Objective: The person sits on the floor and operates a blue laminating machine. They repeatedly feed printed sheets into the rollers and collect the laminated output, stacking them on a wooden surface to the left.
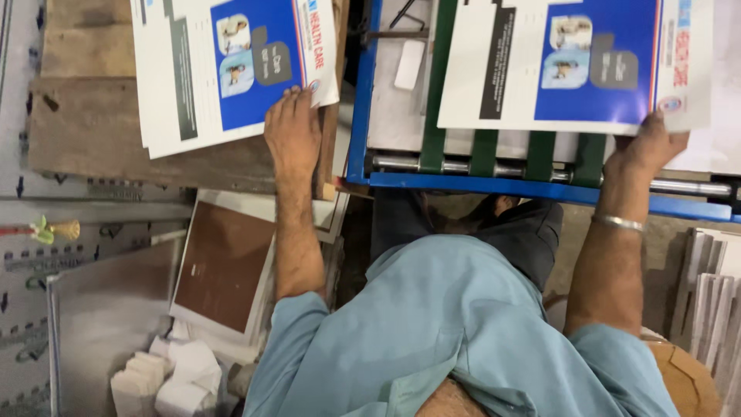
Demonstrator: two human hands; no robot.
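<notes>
My left hand (292, 133) rests on the near corner of a stack of printed blue-and-white sheets (224, 66) lying on a wooden board (100, 123). Its fingers press the top sheet's edge. My right hand (647, 147) grips the near edge of a single printed sheet (571, 62) that lies on the machine's feed table with green belts (485, 150) and a blue frame (494, 185). A metal bangle (617, 222) sits on my right wrist. My light blue shirt (455, 332) fills the lower middle.
A metal roller (432, 164) runs along the machine's front. Below the wooden board lie a brown board on white sheets (224, 262), a grey metal plate (108, 309) and crumpled white paper (170, 378). Stacked white sheets (710, 293) stand at the right edge.
</notes>
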